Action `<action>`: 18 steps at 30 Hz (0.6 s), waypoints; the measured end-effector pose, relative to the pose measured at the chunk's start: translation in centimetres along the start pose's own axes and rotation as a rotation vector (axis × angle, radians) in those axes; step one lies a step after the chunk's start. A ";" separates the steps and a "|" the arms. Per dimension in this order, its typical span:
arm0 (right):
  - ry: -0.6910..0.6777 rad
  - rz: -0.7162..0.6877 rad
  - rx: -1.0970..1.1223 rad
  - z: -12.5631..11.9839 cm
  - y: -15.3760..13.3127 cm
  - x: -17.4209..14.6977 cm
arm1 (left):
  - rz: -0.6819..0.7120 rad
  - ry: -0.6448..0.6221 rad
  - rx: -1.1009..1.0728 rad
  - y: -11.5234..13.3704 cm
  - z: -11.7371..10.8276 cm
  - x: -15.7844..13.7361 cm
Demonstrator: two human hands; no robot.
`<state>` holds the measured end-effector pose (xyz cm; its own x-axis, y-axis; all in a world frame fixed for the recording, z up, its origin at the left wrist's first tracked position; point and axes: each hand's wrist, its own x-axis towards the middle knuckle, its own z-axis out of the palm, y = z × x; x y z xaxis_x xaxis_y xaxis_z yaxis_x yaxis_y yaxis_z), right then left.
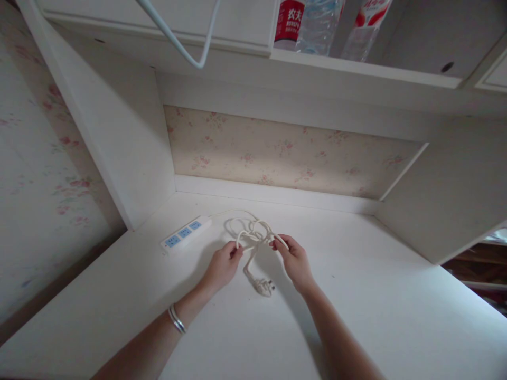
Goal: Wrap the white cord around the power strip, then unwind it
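Observation:
A tangled white power cord (253, 232) lies in loops on the desk, between both hands. My left hand (224, 265) pinches a loop of it on the left side. Opposite, my right hand (295, 259) has its fingers closed on another stretch of the same cord. The cord runs back to a white power strip (187, 233) with blue socket faces, which rests on the desk left of the hands. At the other end, the plug (264, 287) lies on the desk just in front of the tangle, its prongs pointing right.
The white desk (356, 295) has upright side panels and a wallpapered back (253, 148). Overhead, a shelf (396, 71) holds a red-labelled bottle (289, 24) and other plastic bottles (366, 29). A pale bent bar (178, 45) hangs at upper left.

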<state>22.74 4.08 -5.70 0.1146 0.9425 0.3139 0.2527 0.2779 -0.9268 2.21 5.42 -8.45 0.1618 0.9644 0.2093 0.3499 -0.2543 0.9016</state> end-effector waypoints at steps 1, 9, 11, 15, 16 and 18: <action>0.063 0.020 0.001 -0.5 0.5 0.4 | -0.052 0.001 -0.099 -0.2 -0.1 0.2; 0.308 0.284 -0.066 -3.4 4.5 2.1 | -0.340 -0.029 -0.538 1.3 -0.6 -0.2; 0.239 0.298 -0.081 -3.5 4.4 2.0 | -0.353 -0.038 -0.545 1.4 -0.8 -0.2; 0.158 0.296 0.019 -3.6 3.6 1.7 | -0.334 -0.045 -0.528 1.0 -1.2 0.1; 0.175 0.317 0.078 -3.8 3.4 1.7 | -0.329 -0.046 -0.531 0.9 -1.3 0.2; 0.245 0.364 0.225 -4.1 3.1 1.8 | -0.326 -0.047 -0.546 1.0 -1.4 0.3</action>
<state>27.69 5.90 -7.13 0.3866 0.9220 -0.0238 -0.0565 -0.0021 -0.9984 1.26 5.52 -6.95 0.1712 0.9786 -0.1145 -0.1303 0.1377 0.9819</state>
